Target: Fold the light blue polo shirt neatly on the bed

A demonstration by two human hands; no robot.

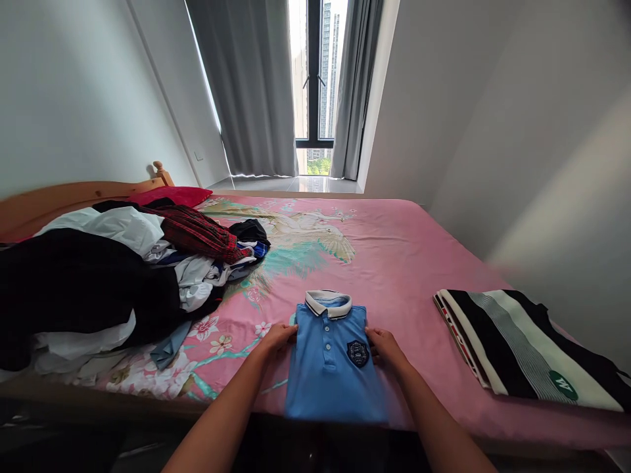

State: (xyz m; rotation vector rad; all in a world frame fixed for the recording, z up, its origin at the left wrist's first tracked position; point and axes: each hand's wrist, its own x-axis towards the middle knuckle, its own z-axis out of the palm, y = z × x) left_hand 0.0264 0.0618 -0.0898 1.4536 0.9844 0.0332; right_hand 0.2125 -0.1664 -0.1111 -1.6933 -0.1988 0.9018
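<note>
A blue polo shirt with a white collar and a dark chest badge lies folded into a rectangle at the bed's front edge, collar pointing away from me. My left hand grips its left side just below the shoulder. On the opposite side, my right hand has its fingers closed on the shirt's edge near the badge, the fingertips partly tucked under the cloth. Both thumbs rest near the upper corners.
A jumbled heap of clothes covers the bed's left side, with a red plaid garment on it. At right lies a stack of folded clothes, striped on top. The pink floral bedsheet stretches between them. Behind is a wooden headboard.
</note>
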